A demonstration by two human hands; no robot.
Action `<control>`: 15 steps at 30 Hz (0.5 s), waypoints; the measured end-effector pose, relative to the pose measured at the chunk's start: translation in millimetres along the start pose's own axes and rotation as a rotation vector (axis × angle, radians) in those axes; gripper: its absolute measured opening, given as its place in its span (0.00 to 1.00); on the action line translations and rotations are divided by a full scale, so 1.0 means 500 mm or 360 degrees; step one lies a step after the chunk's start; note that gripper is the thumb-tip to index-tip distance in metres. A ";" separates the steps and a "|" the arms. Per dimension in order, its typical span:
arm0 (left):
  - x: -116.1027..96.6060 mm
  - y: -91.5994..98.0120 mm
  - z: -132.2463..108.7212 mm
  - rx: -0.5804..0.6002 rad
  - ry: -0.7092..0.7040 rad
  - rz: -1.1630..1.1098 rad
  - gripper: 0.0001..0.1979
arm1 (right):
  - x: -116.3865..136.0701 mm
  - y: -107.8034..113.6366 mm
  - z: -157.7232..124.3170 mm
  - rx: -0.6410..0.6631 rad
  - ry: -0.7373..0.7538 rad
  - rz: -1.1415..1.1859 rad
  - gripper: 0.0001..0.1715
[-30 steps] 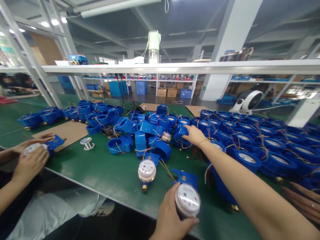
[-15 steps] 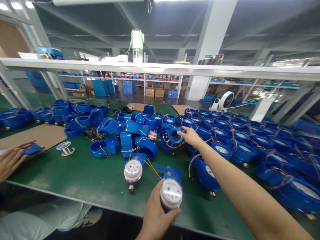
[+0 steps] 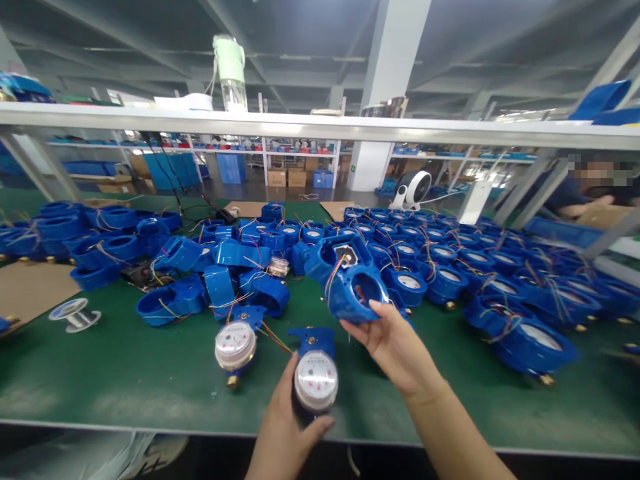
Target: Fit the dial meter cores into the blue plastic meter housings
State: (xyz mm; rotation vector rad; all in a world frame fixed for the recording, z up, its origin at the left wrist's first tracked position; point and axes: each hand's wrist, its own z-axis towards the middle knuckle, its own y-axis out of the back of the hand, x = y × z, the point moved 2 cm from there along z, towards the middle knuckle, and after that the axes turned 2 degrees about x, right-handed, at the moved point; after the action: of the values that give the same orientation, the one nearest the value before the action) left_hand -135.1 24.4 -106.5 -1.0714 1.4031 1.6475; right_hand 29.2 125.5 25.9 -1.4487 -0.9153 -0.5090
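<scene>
At the front of the bench, my left hand (image 3: 285,420) is wrapped round a water meter (image 3: 317,380) with a round white dial under a clear cover. A blue bracket with a brass fitting shows just behind it. My right hand (image 3: 393,343) grips the rim of a blue plastic meter housing (image 3: 353,297) between thumb and fingers. The housing is tilted, with a ring opening and coloured wires, and is held up behind the meter. To the left, a second water meter (image 3: 235,347) stands on the green bench with its brass end towards me.
Blue housings (image 3: 170,300) lie piled at the left and middle. Rows of housings with dials (image 3: 540,337) fill the right. A wire spool (image 3: 75,315) sits at the left. Behind are a white fan (image 3: 413,190) and a shelf (image 3: 280,121) with a green bottle (image 3: 230,73). Another person's hands (image 3: 587,207) show far right.
My right hand has lifted the blue housing off the pile and brought it nearer to me. My left hand stays on the meter. The view has turned right; the neighbour's hand at left is out of view.
</scene>
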 end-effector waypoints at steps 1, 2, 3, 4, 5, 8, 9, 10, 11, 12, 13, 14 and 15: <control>0.000 0.016 -0.009 -0.0032 -0.0033 0.0069 0.43 | -0.014 0.000 -0.021 0.0029 -0.0005 0.0000 0.12; -0.005 0.037 -0.019 -0.0108 -0.0088 0.0153 0.38 | -0.027 0.001 -0.041 0.0063 0.0007 -0.0020 0.15; -0.017 0.061 -0.031 -0.0238 -0.0165 0.0233 0.31 | -0.039 0.003 -0.059 0.0093 0.0032 -0.0055 0.19; -0.036 0.087 -0.042 -0.0415 -0.0258 0.0297 0.22 | -0.051 0.005 -0.075 0.0115 0.0063 -0.0102 0.24; -0.062 0.113 -0.052 -0.0606 -0.0370 0.0340 0.13 | -0.062 0.007 -0.089 0.0125 0.0101 -0.0155 0.29; -0.163 0.170 -0.062 -0.0972 -0.0675 0.0452 0.07 | -0.093 0.009 -0.120 0.0092 0.0221 -0.0298 0.42; -0.195 0.179 -0.055 -0.0958 -0.0738 0.0515 0.09 | -0.102 0.008 -0.129 0.0066 0.0262 -0.0334 0.45; -0.224 0.184 -0.045 -0.0896 -0.0782 0.0579 0.13 | -0.108 0.006 -0.137 0.0048 0.0289 -0.0369 0.48; -0.246 0.186 -0.033 -0.0805 -0.0794 0.0628 0.18 | -0.114 0.003 -0.144 0.0033 0.0294 -0.0400 0.50; -0.262 0.187 -0.020 -0.0702 -0.0775 0.0652 0.21 | -0.117 0.000 -0.152 0.0020 0.0275 -0.0430 0.52; -0.271 0.187 -0.008 -0.0590 -0.0729 0.0641 0.23 | -0.118 -0.003 -0.160 0.0008 0.0250 -0.0457 0.53; -0.276 0.188 0.003 -0.0474 -0.0665 0.0600 0.21 | -0.117 -0.006 -0.168 -0.0004 0.0223 -0.0485 0.54; -0.277 0.190 0.011 -0.0373 -0.0597 0.0530 0.18 | -0.114 -0.008 -0.176 -0.0023 0.0205 -0.0519 0.54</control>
State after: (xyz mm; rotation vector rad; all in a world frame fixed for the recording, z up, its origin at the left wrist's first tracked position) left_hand -165.8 14.5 58.2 -0.6210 1.2038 2.1652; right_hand 12.2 27.0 -5.9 -1.2684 -1.0515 -0.8421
